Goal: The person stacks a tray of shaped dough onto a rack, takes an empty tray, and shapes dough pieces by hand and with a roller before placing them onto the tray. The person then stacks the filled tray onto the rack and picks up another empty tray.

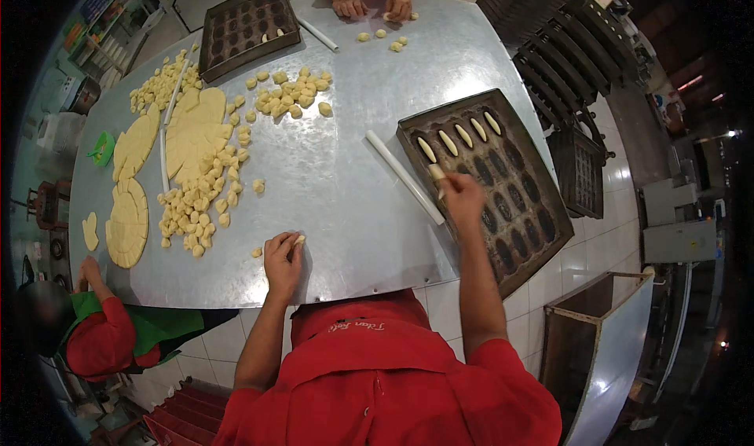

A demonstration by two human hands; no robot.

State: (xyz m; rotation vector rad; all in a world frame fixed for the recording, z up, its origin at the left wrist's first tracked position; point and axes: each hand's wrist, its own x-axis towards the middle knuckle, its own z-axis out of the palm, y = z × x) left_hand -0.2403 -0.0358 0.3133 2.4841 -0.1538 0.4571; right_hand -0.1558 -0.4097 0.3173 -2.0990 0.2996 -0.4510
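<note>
My right hand (465, 199) is over the dark moulded baking tray (449, 110), its fingers closed on a pale dough roll (437, 172) above one of the oval hollows. Several slim dough rolls (464, 135) lie in the far row of hollows; the rest of the visible hollows are dark. On the metal table near its front edge rests my left hand (281, 264), fingers curled round a small dough piece (300, 240) that peeks out at the fingertips. Just left of it lies a loose dough piece (257, 252). A white rod (404, 177) lies along the tray's left side.
Heaped dough pieces (192, 218) and flat scored dough sheets (128, 224) cover the table's left. A second tray (207, 53) stands at the far left. Across the table, a person's hands (399, 4) handle dough; another person (102, 332) works at the left. Stacked trays (561, 61) rise at far right.
</note>
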